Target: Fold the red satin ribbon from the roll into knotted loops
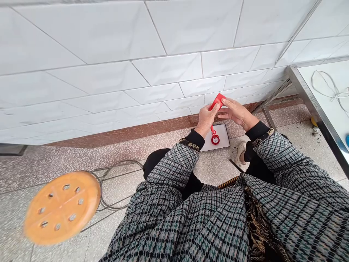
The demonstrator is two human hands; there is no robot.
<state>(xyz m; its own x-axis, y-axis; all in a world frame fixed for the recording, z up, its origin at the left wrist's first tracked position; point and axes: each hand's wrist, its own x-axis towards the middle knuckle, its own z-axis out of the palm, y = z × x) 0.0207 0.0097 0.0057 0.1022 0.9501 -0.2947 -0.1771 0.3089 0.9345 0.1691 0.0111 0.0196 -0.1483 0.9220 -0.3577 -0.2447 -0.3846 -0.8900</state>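
Both my hands meet in front of me, above my knees, around a small red box-like object (217,100). My left hand (206,118) grips its lower end with closed fingers. My right hand (236,112) pinches its upper end with thumb and fingertips. Below the hands, on the floor, lies a white square tile or card (223,139) with a small red ring-shaped item (215,138) and a thin red stem on it. My sleeves are checked with black cuffs.
An orange round stool (62,206) with a wire frame stands at the lower left. A white tiled wall (152,58) runs across the back. A metal-edged table (324,98) with a white cable on it fills the right side. The floor is speckled terrazzo.
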